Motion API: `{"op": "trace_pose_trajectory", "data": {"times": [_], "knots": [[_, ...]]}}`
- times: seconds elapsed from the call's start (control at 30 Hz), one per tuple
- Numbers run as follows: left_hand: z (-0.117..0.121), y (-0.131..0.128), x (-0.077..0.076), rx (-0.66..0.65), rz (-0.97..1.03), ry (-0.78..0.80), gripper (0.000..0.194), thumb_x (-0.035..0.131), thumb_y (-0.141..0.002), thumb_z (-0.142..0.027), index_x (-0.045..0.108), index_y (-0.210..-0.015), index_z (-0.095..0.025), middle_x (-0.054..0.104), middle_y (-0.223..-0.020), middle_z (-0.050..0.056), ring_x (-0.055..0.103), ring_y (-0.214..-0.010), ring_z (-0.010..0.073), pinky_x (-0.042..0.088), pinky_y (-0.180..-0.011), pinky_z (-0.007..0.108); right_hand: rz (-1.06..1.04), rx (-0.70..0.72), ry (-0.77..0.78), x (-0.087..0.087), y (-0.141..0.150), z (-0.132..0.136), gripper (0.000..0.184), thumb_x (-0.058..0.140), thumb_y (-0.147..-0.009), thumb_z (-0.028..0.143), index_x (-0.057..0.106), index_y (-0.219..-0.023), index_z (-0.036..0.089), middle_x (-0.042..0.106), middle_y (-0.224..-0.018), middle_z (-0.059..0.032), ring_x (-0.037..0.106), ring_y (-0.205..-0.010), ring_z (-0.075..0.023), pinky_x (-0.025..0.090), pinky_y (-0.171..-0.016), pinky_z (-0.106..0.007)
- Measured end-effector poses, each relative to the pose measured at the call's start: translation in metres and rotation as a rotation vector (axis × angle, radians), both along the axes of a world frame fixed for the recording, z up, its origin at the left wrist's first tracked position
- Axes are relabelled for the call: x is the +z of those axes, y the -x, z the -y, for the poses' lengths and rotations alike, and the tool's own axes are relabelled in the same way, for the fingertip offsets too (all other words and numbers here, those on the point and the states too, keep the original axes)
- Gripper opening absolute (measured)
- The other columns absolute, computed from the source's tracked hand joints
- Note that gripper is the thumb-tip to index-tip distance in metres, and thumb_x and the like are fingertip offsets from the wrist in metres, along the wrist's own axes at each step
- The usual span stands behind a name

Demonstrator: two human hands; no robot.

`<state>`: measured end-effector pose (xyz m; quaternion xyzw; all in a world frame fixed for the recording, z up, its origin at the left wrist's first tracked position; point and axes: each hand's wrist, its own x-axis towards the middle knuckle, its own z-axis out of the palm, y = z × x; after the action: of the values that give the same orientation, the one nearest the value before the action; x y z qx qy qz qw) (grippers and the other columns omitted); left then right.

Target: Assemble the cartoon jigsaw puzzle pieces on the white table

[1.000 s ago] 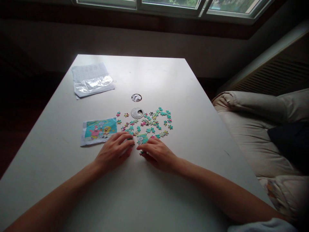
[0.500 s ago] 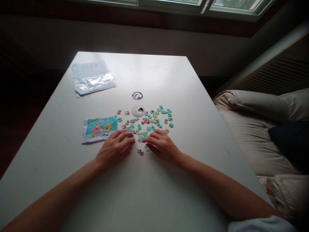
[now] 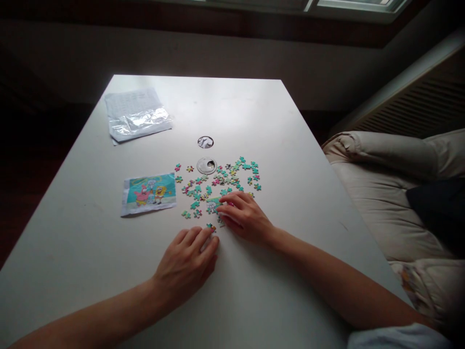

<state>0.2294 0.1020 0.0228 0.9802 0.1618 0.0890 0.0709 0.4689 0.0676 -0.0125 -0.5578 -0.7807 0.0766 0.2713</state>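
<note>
My left hand [image 3: 188,257] rests low on the white table, fingers stretched forward and slightly apart. Its fingertips touch a small puzzle piece cluster [image 3: 211,227] of teal and orange. My right hand [image 3: 247,216] curls over the right side of a joined puzzle section [image 3: 212,205] showing part of a pale green cartoon face. A pink puzzle piece [image 3: 230,204] shows at its fingers, partly covered by them. Under the right fingertips, a greyish puzzle piece [image 3: 221,222] is partly hidden. Loose puzzle pieces [image 3: 198,189], mostly teal, green and pink, spread beyond both hands.
A cartoon picture sheet [image 3: 150,194] lies left of the pieces. Papers with a clear plastic sleeve [image 3: 140,116] lie at the table's far left. Two round openings [image 3: 207,166] sit mid-table, one behind the other. A beige sofa [image 3: 363,194] stands at the right.
My left hand has drawn back toward me and a little right, from the loose pieces to the small cluster, uncovering several pieces. My right hand stays nearly in place at the joined section.
</note>
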Motion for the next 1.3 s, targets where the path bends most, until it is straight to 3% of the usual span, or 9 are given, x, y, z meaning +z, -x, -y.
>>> {"op": "trace_pose_trajectory", "data": {"times": [0.5, 0.77, 1.3], "knots": [[-0.011, 0.000, -0.006, 0.058, 0.040, -0.038, 0.032, 0.056, -0.093, -0.022, 0.061, -0.124, -0.020, 0.062, -0.130, 0.013, 0.057, -0.115, 0.0305, 0.051, -0.091, 0.047, 0.031, 0.027, 0.011, 0.001, 0.001, 0.000, 0.020, 0.056, -0.097, 0.024, 0.067, -0.114, 0.025, 0.065, -0.134, -0.0053, 0.051, -0.132, -0.0264, 0.038, -0.111, -0.048], [-0.017, 0.001, -0.010, 0.085, 0.017, -0.032, 0.033, 0.055, -0.095, -0.024, 0.060, -0.127, -0.017, 0.062, -0.136, 0.012, 0.056, -0.123, 0.0314, 0.048, -0.100, 0.049, 0.039, 0.033, 0.028, 0.004, 0.001, 0.001, 0.015, 0.055, -0.098, 0.025, 0.066, -0.107, 0.024, 0.066, -0.134, -0.0043, 0.053, -0.129, -0.0255, 0.039, -0.109, -0.047], [-0.017, 0.001, -0.008, 0.097, 0.032, -0.004, 0.028, 0.055, -0.096, -0.025, 0.064, -0.122, -0.019, 0.063, -0.136, 0.009, 0.056, -0.124, 0.0291, 0.046, -0.105, 0.047, 0.046, 0.021, -0.006, 0.002, 0.002, 0.001, 0.022, 0.056, -0.099, 0.026, 0.068, -0.117, 0.023, 0.067, -0.131, -0.0063, 0.055, -0.126, -0.0257, 0.042, -0.108, -0.046]]}}
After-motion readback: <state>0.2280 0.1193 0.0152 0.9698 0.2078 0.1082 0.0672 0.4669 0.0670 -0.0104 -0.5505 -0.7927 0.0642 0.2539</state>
